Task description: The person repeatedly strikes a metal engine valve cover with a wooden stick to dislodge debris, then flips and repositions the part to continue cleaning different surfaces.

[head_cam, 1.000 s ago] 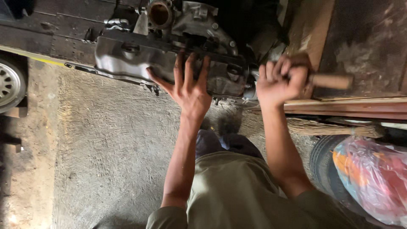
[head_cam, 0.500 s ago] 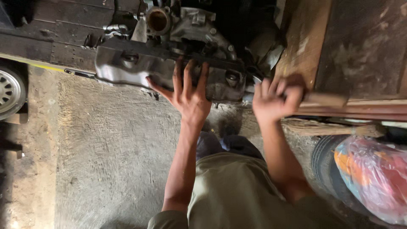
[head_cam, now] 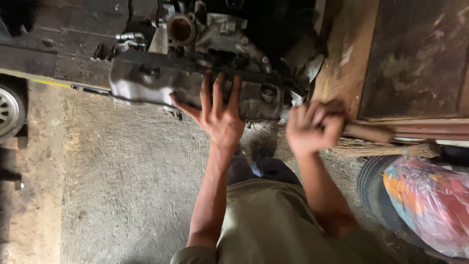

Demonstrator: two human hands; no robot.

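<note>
Against the engine block [head_cam: 195, 85]: left hand [head_cam: 220, 117], fingers spread flat on its grey casing.
Handling: judged heavy, rigid, greasy; best gripped at cast edges.
Look: dull metal, round port on top.
Position: above the concrete floor [head_cam: 127, 186].
Right of the block: right hand [head_cam: 312, 127] clenched on a wooden handle [head_cam: 369, 133], blurred.

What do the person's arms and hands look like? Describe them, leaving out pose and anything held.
Both arms are bare from the upper arm down, slim and long. The left hand and the right hand wear no gloves, rings or watch that can be seen; the right one is blurred. Short olive-green sleeves of a plain shirt show at the bottom edge.
</note>
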